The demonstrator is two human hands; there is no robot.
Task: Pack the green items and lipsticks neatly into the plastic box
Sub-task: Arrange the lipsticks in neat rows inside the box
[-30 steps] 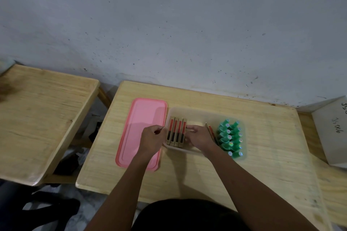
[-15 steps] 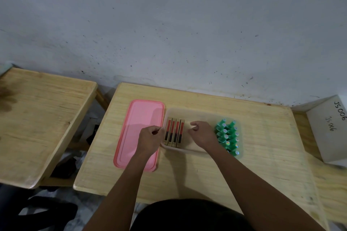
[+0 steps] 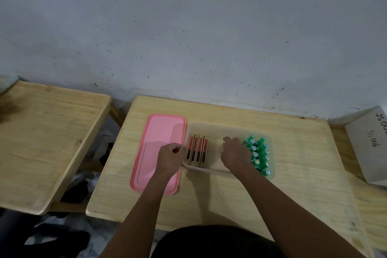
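Lipstick-lining step, I judge: left hand (image 3: 170, 156) grips the box (image 3: 209, 126) rim, right hand (image 3: 235, 154) curls inside, hold untellable; next lipstick needs flush placement beside the lipsticks (image 3: 196, 151).

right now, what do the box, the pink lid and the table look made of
Box: frosted translucent plastic, apparently; the wood shows through its walls. Pink lid: smooth plastic, probably, with a moulded raised rim. Table: pale matt wood, with visible grain.
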